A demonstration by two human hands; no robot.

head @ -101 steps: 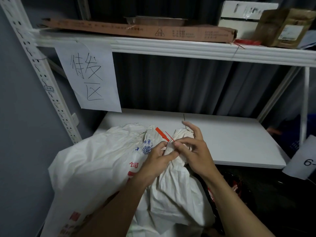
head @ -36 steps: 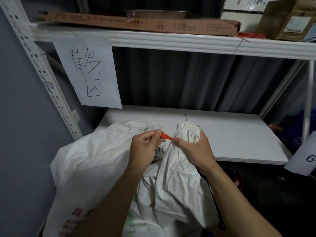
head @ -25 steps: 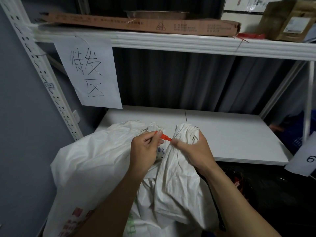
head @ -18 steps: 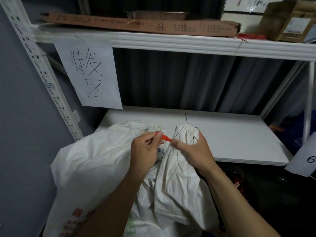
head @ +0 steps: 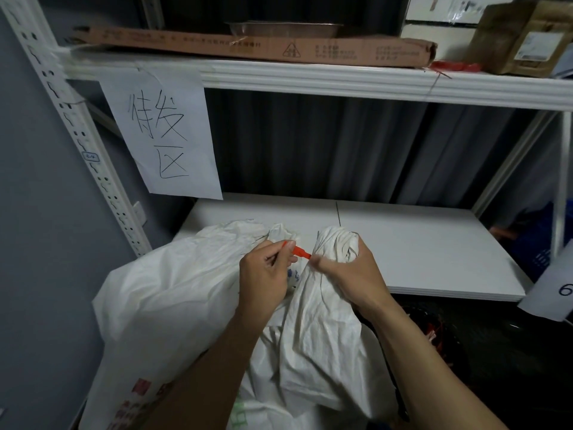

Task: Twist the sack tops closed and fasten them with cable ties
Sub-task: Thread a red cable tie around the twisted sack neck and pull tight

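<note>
The left hand (head: 263, 280) pinches the cable tie (head: 301, 252) — the right hand (head: 350, 274) grips the twisted sack top (head: 335, 242), shelf board (head: 428, 243) behind.

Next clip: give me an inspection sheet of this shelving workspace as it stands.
Surface: white lower shelf board; the sacks stand in front of it.
Job's things: white woven sack, neck twisted; red cable tie at the neck; second sack to its left.
Clutter: flat cardboard box and brown carton on the upper shelf.
Grippers: left hand pinches the tie's tail; right hand grips the twisted neck.
Cables: nothing seen.
Surroundings: handwritten paper sign, dark curtain.
</note>
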